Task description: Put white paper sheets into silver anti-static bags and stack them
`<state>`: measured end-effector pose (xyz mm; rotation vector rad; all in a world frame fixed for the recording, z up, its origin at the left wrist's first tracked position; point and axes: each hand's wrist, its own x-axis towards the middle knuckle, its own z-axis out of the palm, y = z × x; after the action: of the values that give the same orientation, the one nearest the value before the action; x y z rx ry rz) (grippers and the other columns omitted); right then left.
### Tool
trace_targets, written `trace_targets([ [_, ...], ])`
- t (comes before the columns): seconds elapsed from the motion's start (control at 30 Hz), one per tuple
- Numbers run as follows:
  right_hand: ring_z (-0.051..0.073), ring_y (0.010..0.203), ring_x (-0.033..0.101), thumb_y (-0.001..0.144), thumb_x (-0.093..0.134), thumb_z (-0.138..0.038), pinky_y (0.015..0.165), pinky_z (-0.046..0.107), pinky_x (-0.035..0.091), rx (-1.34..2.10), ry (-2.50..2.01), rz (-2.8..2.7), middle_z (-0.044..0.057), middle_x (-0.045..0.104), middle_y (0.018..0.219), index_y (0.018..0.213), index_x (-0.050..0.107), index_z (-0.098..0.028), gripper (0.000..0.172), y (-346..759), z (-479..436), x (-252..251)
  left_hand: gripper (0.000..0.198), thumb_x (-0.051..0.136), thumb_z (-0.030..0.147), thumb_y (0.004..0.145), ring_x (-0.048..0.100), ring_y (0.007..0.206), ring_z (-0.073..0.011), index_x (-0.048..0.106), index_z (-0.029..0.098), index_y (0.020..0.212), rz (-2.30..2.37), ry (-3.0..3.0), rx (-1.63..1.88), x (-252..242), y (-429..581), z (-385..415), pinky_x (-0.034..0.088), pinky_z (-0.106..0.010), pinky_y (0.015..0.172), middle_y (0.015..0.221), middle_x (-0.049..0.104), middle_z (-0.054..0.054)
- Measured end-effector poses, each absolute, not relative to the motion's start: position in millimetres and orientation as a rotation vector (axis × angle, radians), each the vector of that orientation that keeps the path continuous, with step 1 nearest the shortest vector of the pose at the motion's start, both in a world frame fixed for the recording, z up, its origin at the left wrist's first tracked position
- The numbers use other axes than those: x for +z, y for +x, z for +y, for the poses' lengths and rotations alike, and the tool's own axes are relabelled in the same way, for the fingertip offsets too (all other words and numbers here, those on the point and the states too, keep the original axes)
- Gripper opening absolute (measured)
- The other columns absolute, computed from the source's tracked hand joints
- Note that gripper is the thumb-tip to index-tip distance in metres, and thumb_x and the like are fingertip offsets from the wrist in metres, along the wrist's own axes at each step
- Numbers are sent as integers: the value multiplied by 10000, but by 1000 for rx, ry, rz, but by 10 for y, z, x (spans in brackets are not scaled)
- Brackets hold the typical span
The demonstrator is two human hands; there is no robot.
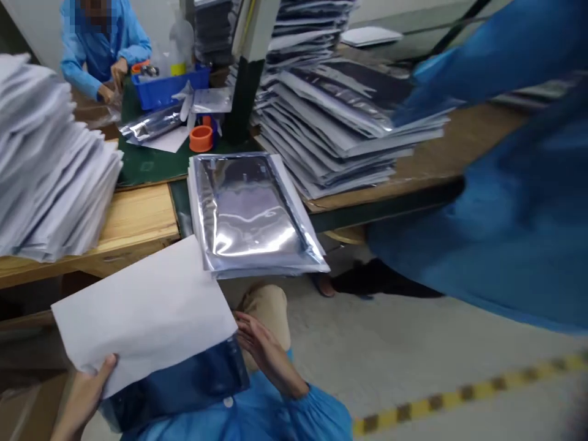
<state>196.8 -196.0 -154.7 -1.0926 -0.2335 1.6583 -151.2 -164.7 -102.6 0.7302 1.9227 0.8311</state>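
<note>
A white sheet of paper [149, 309] lies tilted over my lap, with a dark blue shiny plastic bag [193, 376] showing beneath its lower edge. My left hand [89, 389] grips the sheet's lower left part, thumb on top; its other fingers are hidden underneath. At the sheet's right corner, my right hand [264, 346] has its fingers stretched out, against or close to the edge. Just beyond the sheet, a short stack of silvery bags [250, 214] with white sheets sits on the table edge and juts out over it.
Tall piles of white paper [50, 165] stand at left, and more bagged sheets [340, 122] at right. A blue basket [169, 86] and orange tape roll [201, 138] are behind. One co-worker [103, 49] sits across; another's blue sleeve [487, 55] reaches over the right pile.
</note>
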Motion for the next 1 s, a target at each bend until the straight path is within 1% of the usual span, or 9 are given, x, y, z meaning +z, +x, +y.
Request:
trace_targets([
  [0.07, 230, 801, 675, 627, 730, -651, 745, 336, 511, 1602, -1094, -215, 70, 756, 864, 933, 741, -209, 538, 1872, -1848, -1594, 359, 685, 229, 777, 585, 1144, -271, 618, 137, 1118, 1844, 695, 677, -1207, -1467, -1582, 326, -420, 1089, 1088, 703, -106],
  [0.23, 161, 619, 617, 539, 806, -599, 615, 258, 472, 1374, -1176, -166, 2, 729, 645, 714, 746, -200, 440, 1715, -1736, -1676, 280, 592, 140, 851, 660, 1020, -212, 600, 133, 1131, 1651, 535, 576, -1433, -1213, -1401, 430, -368, 1019, 1153, 679, -103],
  [0.37, 165, 601, 616, 511, 849, -516, 585, 256, 466, 1270, -1237, -120, 24, 736, 635, 732, 754, -165, 425, 1719, -1796, -1747, 316, 598, 153, 851, 680, 970, -219, 576, 136, 1166, 1590, 485, 603, -1582, -1143, -1338, 486, -369, 960, 1107, 698, -107],
  [0.43, 166, 621, 632, 515, 867, -431, 614, 258, 480, 1198, -1285, -66, 16, 746, 653, 772, 751, -170, 384, 1685, -1839, -1818, 327, 635, 192, 832, 676, 984, -230, 588, 140, 1151, 1587, 538, 585, -1682, -1146, -1327, 488, -366, 959, 1098, 701, -107],
  [0.53, 193, 713, 672, 566, 819, -452, 699, 296, 516, 1099, -1352, 29, 15, 767, 742, 815, 737, -188, 372, 1579, -1919, -1936, 369, 719, 295, 762, 634, 1073, -257, 627, 148, 1088, 1631, 724, 539, -1822, -1163, -1342, 450, -359, 1005, 1132, 688, -105],
  [0.67, 245, 776, 694, 611, 769, -476, 747, 358, 540, 1044, -1465, 55, 56, 774, 802, 838, 735, -165, 386, 1510, -2096, -2026, 597, 778, 505, 628, 598, 1119, -317, 632, 133, 1071, 1612, 791, 446, -1936, -1166, -1435, 441, -399, 1015, 1149, 676, -132],
  [0.8, 264, 845, 692, 593, 801, -432, 799, 352, 525, 1012, -1641, 9, 73, 776, 822, 849, 750, -155, 380, 1596, -2347, -2045, 760, 749, 640, 565, 588, 1131, -325, 611, 131, 1111, 1546, 728, 411, -2008, -1183, -1637, 456, -396, 1005, 1148, 676, -137],
  [0.9, 274, 844, 694, 538, 828, -432, 811, 361, 521, 1066, -1732, -11, 81, 776, 814, 814, 760, -159, 394, 1652, -2575, -2068, 742, 766, 646, 527, 611, 1088, -340, 644, 129, 1045, 1526, 665, 345, -2048, -1238, -1871, 474, -408, 983, 1074, 704, -137],
  [1.0, 274, 779, 698, 486, 843, -465, 761, 367, 528, 1148, -1788, 1, 83, 776, 774, 766, 755, -167, 419, 1655, -2827, -2091, 685, 766, 629, 544, 630, 1045, -345, 665, 123, 994, 1485, 600, 277, -2024, -1298, -2129, 484, -414, 965, 1052, 710, -139],
])
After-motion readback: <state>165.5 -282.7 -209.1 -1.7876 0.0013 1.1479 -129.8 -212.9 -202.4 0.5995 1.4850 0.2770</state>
